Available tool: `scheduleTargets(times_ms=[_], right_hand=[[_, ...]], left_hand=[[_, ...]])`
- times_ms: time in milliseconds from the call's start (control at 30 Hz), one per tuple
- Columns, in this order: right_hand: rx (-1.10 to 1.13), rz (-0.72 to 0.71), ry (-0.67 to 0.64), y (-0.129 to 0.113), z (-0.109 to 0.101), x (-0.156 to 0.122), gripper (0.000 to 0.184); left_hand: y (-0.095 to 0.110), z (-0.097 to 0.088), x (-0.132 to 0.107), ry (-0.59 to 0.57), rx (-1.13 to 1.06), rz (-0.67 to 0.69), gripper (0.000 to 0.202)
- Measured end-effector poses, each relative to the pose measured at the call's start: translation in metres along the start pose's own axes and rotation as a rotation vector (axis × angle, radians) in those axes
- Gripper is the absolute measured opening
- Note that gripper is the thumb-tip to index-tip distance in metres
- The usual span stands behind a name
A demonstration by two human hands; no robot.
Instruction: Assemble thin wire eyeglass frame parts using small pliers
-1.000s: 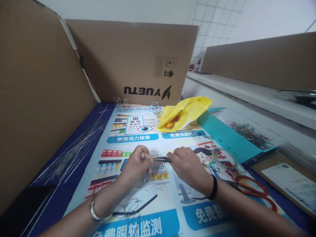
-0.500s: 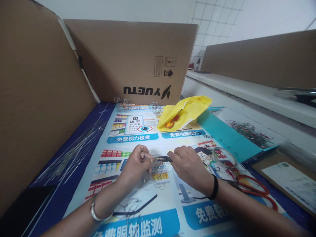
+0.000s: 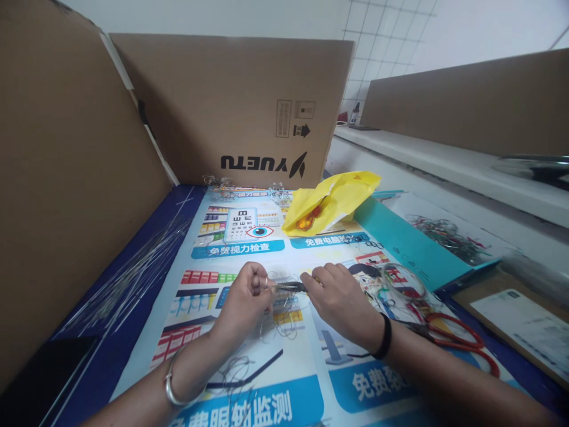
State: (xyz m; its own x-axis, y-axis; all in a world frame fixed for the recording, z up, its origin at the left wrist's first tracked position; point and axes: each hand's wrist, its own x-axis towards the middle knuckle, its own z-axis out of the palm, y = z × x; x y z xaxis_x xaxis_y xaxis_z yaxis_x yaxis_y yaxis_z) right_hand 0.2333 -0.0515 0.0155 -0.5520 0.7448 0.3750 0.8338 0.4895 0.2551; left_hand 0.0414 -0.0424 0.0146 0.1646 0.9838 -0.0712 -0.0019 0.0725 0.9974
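Observation:
My right hand (image 3: 335, 296) is wrapped round a pair of pliers (image 3: 291, 286), whose dark jaws point left. At the tips of the jaws, my left hand (image 3: 251, 296) pinches something thin that looks like wire; its exact form is too small to make out. Loops of thin wire (image 3: 284, 329) lie on the printed sheet (image 3: 249, 365) just below and behind the pliers. Another loose tangle of wire (image 3: 235, 373) rests nearer to me, by my left forearm.
Red-handled scissors (image 3: 457, 335) lie beside my right forearm. Beyond are a yellow bag (image 3: 333, 204) and a teal box (image 3: 395, 243) with tangled wires (image 3: 444, 237). Straight wires (image 3: 128, 279) lie at left. Cardboard panels (image 3: 231, 107) stand at the back and left.
Both hands stay almost in place, with the pliers still at the left fingertips. The whole view has shifted very slightly.

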Motion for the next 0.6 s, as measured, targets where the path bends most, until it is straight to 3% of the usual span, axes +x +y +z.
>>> scheduleTargets(times_ms=[600], right_hand=[[-0.005, 0.023, 0.025, -0.0008, -0.0027, 0.0014, 0.011]], left_hand=[[-0.0021, -0.0046, 0.0038, -0.054, 0.012, 0.007, 0.020]])
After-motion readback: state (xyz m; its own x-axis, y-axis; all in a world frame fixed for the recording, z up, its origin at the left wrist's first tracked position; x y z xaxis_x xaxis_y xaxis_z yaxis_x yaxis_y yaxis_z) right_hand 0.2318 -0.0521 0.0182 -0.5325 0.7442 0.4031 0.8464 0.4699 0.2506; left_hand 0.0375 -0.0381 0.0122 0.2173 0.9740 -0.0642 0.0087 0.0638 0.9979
